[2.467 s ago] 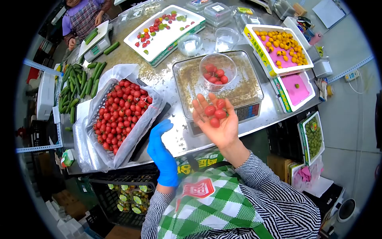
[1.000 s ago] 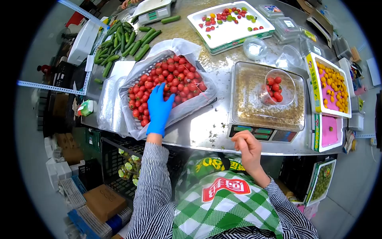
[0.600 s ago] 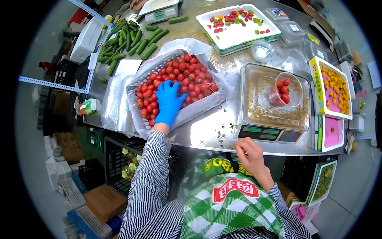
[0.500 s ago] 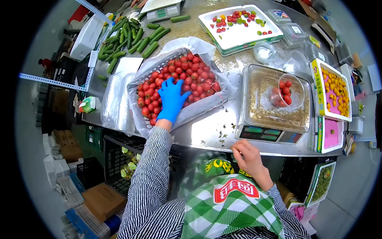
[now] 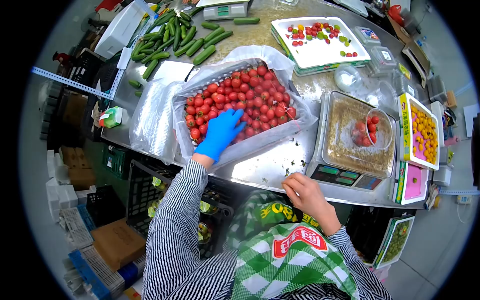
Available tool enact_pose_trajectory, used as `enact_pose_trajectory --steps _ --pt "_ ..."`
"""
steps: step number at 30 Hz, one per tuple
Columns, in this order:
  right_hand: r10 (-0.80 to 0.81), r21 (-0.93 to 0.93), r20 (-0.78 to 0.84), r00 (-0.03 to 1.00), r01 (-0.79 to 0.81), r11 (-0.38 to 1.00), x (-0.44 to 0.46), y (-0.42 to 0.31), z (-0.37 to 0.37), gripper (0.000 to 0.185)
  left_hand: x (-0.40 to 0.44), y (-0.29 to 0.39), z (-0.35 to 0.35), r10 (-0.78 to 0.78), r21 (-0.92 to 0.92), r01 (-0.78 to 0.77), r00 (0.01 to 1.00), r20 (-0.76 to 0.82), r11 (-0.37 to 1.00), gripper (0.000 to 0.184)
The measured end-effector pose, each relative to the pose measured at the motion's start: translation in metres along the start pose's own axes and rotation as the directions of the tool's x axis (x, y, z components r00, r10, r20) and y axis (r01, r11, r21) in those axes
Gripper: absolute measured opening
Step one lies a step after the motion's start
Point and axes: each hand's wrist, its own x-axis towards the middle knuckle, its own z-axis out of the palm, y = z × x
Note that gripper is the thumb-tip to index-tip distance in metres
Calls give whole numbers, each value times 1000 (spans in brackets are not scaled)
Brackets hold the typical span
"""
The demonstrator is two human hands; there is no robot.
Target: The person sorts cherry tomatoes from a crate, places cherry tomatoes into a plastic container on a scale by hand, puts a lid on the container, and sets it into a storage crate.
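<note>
My left hand (image 5: 221, 132), in a blue glove, rests on the red tomatoes (image 5: 260, 101) in a crate lined with white film (image 5: 297, 122). Its fingers are bent over the fruit with the thumb apart, and nothing is visibly gripped. My bare right hand (image 5: 304, 194) hovers at the table's front edge, fingers curled together; whatever they might hold is hidden. Beyond it, a weighing scale (image 5: 345, 150) carries a clear round tub (image 5: 384, 131) with several red tomatoes inside.
Cucumbers (image 5: 182, 37) lie at the back left, beside stacked clear lids (image 5: 159, 120). A white tray (image 5: 312, 52) holds mixed small tomatoes. Clear containers (image 5: 382, 57) and a box of yellow tomatoes (image 5: 422, 132) are on the right. Small green stems (image 5: 292, 165) dot the table.
The red tomatoes earlier on my right palm are gone from view, and that hand has turned over and curled. My left hand has moved into the crate and shifted slightly right. The view has swung left.
</note>
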Motion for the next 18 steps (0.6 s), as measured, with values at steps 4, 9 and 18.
enact_pose_trajectory --steps 4,9,18 --pt "2 -31 34 999 -1 1000 4 -1 0 6 -7 7 -10 -1 -125 5 1000 30 992 38" --pt "27 -15 64 998 -27 1000 9 -1 7 7 -19 17 -26 -48 -343 98 987 151 934 40" --pt "34 86 99 995 -43 995 46 -8 23 8 -21 6 -24 -61 -560 147 983 171 816 39"
